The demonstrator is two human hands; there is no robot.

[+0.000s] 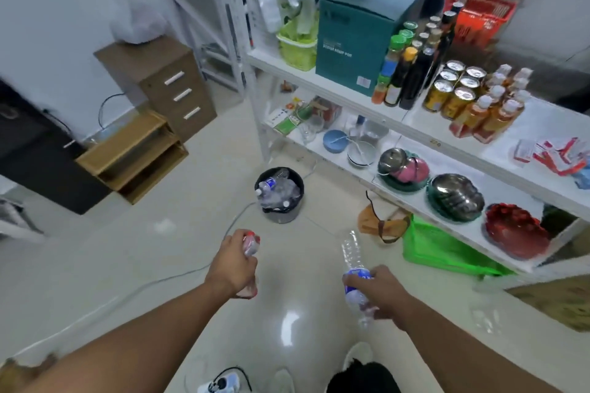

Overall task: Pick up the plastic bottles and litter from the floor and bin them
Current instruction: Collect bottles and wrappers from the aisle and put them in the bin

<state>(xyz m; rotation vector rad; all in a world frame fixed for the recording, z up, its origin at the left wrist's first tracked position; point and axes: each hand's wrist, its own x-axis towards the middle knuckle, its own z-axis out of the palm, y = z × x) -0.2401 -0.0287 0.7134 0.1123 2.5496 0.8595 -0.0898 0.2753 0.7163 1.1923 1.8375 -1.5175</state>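
— Bottles, two of them, both off the floor. Clear plastic bottle (352, 268) gripped in the right hand (380, 292), fingers wrapped around the blue label near its middle, neck pointing up and away past the knuckles, base sticking out below the palm.

— And the left hand (231, 265)?

— Curled shut around a crumpled bottle with a red label (251, 244), top end poking out above the thumb side, a bit more showing under the hand. Too blurred to tell whether capped.

— Bin placement?

— Black bin (280, 195) standing on the floor ahead of both hands, nearer the left one, well apart from either. Already heaped with clear bottles (276, 190), one with a blue label lying near the rim.

— Anything else close to the hands?

— Beyond the right hand, an orange bag (372, 222) slumped on the floor, just beside a green basket (443, 252) tucked under the white shelf unit (447, 137). Further right of that hand, bowls and steel dishes on the lower shelf, sauce bottles and cans on the one above. Grey cable (153, 282) trailing across the floor to the left of the left hand. Below both forearms, near the bottom edge, a power strip (220, 383) lying on the tiles.

— Hands touching each other?

— No, held apart, each with its own bottle, both raised over bare glossy floor (95, 265).
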